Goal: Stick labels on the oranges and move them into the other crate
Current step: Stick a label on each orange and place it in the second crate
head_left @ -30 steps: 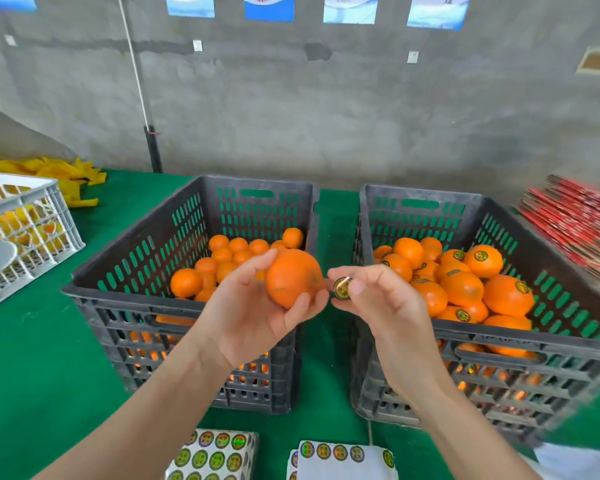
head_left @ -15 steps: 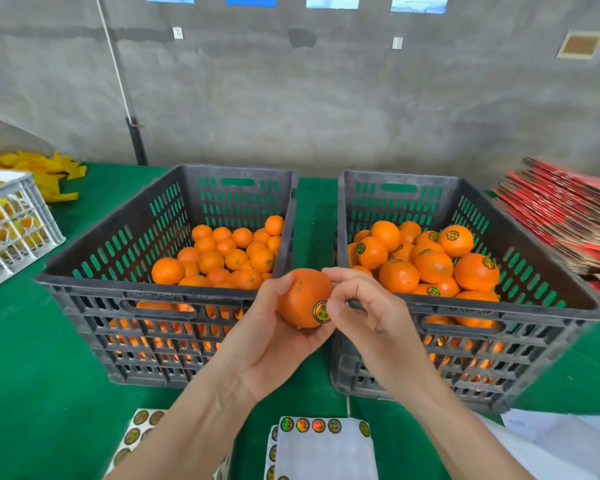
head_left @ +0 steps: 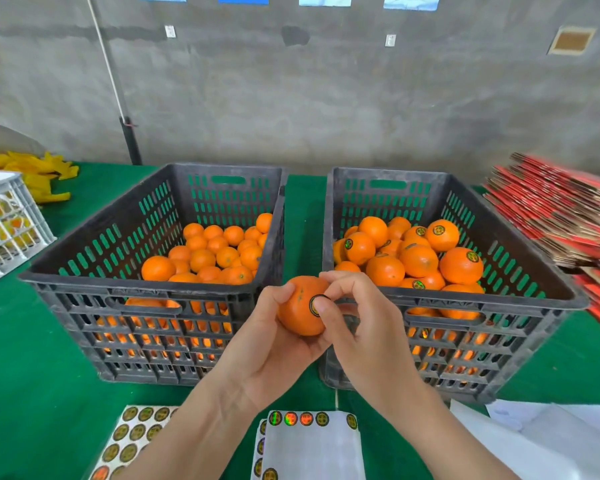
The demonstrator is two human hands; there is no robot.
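Two crates (head_left: pixel 136 287) (head_left: pixel 499 299) apart | left hand (head_left: pixel 267 355) cups orange (head_left: pixel 297 317) | right hand (head_left: pixel 368 337) presses label (head_left: pixel 312 302)

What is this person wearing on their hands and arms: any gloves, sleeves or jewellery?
Nothing that shows. The left hand and right hand are bare, with no gloves, rings or tape. The left forearm and right forearm are bare too, with no sleeve, watch or wristband in view down to the bottom edge of the picture.

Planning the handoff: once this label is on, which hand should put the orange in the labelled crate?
Left, probably: left hand grips the orange beside the right crate; right hand only pinches the label.
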